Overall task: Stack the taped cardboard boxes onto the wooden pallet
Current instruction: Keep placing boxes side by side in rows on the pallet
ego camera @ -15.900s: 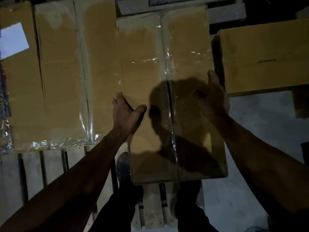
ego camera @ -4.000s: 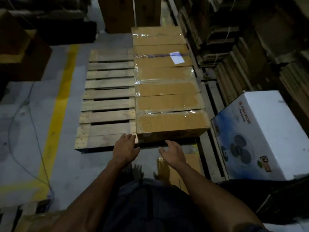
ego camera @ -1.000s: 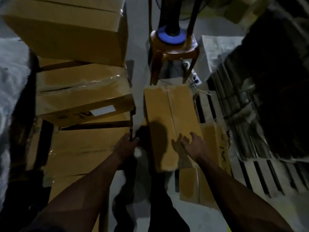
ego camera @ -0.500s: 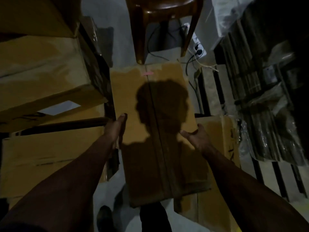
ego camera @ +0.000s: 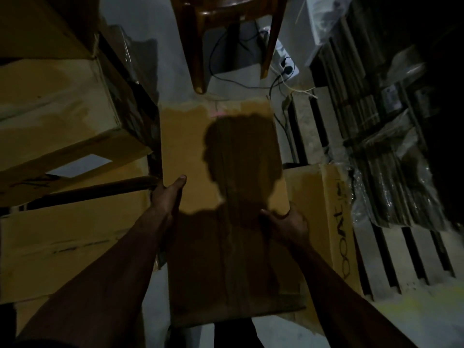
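Note:
A long taped cardboard box (ego camera: 195,146) is held up in front of me, lengthwise, with a head-shaped shadow across its top. My left hand (ego camera: 167,197) grips its left edge, thumb lying on the top face. My right hand (ego camera: 286,219) grips its right edge, fingers curled around the side. Beneath it on the right lies another cardboard box (ego camera: 319,202) with black writing. A wooden pallet (ego camera: 391,252) lies on the floor at the right, its slats partly bare.
Stacked cardboard boxes (ego camera: 55,116) fill the left side, one with a white label (ego camera: 80,165). A brown plastic chair (ego camera: 231,26) stands straight ahead, with cables and a power strip (ego camera: 286,61) on the floor. Plastic-wrapped bundles of flat cardboard (ego camera: 391,156) sit at the right.
In the last second both hands closed on the sides of the long box and lifted it nearer to me. Four seconds ago I faced the pallet with boxes stacked on it.

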### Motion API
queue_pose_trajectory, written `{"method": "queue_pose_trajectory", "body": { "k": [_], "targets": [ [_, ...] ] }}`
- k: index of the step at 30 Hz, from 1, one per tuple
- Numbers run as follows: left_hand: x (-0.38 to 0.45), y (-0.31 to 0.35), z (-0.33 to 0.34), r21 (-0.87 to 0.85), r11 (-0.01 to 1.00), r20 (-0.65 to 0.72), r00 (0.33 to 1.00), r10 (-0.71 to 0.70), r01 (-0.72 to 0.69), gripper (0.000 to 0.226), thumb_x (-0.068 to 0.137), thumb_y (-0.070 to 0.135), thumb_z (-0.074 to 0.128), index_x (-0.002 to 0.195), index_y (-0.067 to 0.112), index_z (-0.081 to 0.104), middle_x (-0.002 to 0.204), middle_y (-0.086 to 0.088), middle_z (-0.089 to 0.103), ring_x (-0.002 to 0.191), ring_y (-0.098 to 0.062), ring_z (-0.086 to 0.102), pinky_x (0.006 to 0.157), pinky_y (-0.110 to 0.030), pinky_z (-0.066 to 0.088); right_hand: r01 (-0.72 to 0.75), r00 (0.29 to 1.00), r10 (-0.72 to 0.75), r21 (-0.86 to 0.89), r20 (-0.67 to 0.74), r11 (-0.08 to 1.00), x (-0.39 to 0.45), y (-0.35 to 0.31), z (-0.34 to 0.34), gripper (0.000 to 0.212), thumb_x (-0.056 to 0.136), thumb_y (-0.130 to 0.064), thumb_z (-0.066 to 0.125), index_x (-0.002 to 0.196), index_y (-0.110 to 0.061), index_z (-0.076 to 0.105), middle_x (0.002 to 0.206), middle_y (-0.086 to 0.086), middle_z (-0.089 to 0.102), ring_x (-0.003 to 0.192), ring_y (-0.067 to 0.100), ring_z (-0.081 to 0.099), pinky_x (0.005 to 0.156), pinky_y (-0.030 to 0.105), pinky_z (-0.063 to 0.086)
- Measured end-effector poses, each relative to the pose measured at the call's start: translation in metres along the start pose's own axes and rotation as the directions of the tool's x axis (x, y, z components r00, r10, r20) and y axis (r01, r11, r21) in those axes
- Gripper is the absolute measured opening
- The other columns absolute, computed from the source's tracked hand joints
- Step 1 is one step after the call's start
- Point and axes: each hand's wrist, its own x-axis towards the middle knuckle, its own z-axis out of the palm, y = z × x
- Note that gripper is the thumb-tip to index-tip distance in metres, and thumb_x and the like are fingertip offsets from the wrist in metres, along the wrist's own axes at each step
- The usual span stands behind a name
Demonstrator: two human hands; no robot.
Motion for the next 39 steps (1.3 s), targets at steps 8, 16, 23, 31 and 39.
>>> {"method": "queue_pose_trajectory", "body": {
  "k": [8, 16, 23, 31, 39],
  "targets": [
    [-0.110, 0.003, -0.025, 0.022, 0.997, 0.167, 0.983, 0.076, -0.080, 0.054, 0.091, 0.029, 0.067, 0.140, 0.018, 0.047, 0.127, -0.005, 0.062, 0.117, -0.029, 0.058, 0.103, -0.047, 0.044, -0.061, 0.993, 0.082, 0.229, -0.082, 0.971, -0.125, 0.026, -0.025, 0.103, 0.061, -0.072, 0.077, 0.144, -0.020, 0.045, 0.132, 0.003, 0.060, 0.120, 0.028, 0.058, 0.096, 0.044, 0.051],
    [-0.221, 0.003, -0.074, 0.044, 0.956, 0.409, 0.878, 0.248, -0.290, 0.079, 0.071, 0.054, 0.080, 0.137, 0.022, 0.052, 0.134, -0.004, 0.059, 0.119, -0.029, 0.058, 0.097, -0.054, 0.049, 0.041, 0.943, 0.065, 0.308, -0.327, 0.950, -0.270, 0.049, -0.032, 0.070, 0.082, -0.050, 0.075, 0.137, -0.016, 0.049, 0.116, -0.003, 0.060, 0.103, 0.017, 0.056, 0.082, 0.027, 0.039],
    [-0.300, -0.014, -0.104, 0.212, 0.783, 0.576, 0.722, 0.383, -0.585, 0.065, 0.081, 0.042, 0.075, 0.131, 0.008, 0.050, 0.130, -0.003, 0.057, 0.118, -0.024, 0.055, 0.095, -0.039, 0.048, 0.008, 0.804, 0.242, 0.417, -0.543, 0.909, -0.400, 0.094, 0.002, 0.075, 0.077, -0.073, 0.062, 0.134, -0.028, 0.046, 0.127, 0.003, 0.062, 0.116, 0.032, 0.058, 0.090, 0.041, 0.046],
    [-0.413, -0.058, -0.107, -0.017, 0.535, 0.881, 0.240, 0.408, -0.845, 0.083, 0.088, 0.000, 0.066, 0.153, 0.013, 0.017, 0.135, 0.003, 0.048, 0.109, -0.005, 0.056, 0.077, -0.001, 0.043, 0.016, 0.546, 0.419, 0.509, -0.725, 0.861, -0.522, 0.151, 0.040, 0.091, 0.088, -0.066, 0.056, 0.156, -0.044, 0.000, 0.147, 0.006, 0.051, 0.121, 0.037, 0.057, 0.093, 0.045, 0.046],
    [-0.499, -0.133, -0.057, -0.012, 0.423, 0.999, 0.002, 0.032, -0.906, 0.112, 0.079, 0.014, 0.079, 0.151, 0.048, -0.001, 0.149, 0.004, 0.036, 0.130, -0.018, 0.044, 0.109, -0.053, 0.038, -0.011, 0.379, 0.651, 0.700, -0.658, 0.714, -0.588, 0.246, 0.056, 0.094, 0.087, -0.063, 0.060, 0.156, -0.042, 0.000, 0.140, 0.013, 0.056, 0.117, 0.040, 0.058, 0.093, 0.046, 0.046]
  ]
}}
